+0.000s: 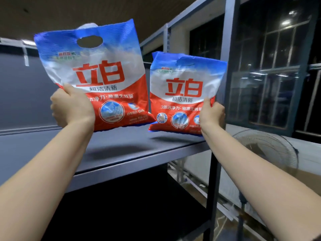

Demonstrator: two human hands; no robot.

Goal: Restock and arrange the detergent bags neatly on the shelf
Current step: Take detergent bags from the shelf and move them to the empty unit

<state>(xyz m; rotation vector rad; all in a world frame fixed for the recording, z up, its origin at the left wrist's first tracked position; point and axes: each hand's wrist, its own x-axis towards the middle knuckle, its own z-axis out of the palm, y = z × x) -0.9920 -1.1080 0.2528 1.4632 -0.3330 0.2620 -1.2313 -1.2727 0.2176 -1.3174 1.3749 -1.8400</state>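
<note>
Two detergent bags are up at the shelf point(121, 153), one in each hand, both upright with their long axis vertical and the printed fronts facing the camera. The left bag point(97, 70) is held above the shelf board, tilted a little to the left, with a shadow under it that suggests it is not yet resting; the left hand point(73, 106) grips its lower left corner, so most of the bag stands above and to the right of the grip. The right bag point(184, 91) sits lower and farther right, close to the dark upright post point(224, 84); its bottom edge is at or just over the board, I cannot tell which. The right hand point(212, 113) pinches its lower right edge, the bag lying up and left of it. Both bags are blue on top, white in the middle, red below, with a cut-out carry handle; the plastic is crinkled and looks soft. They stand near each other but apart. A wire fan guard point(267, 150) lies beyond the shelf.
</note>
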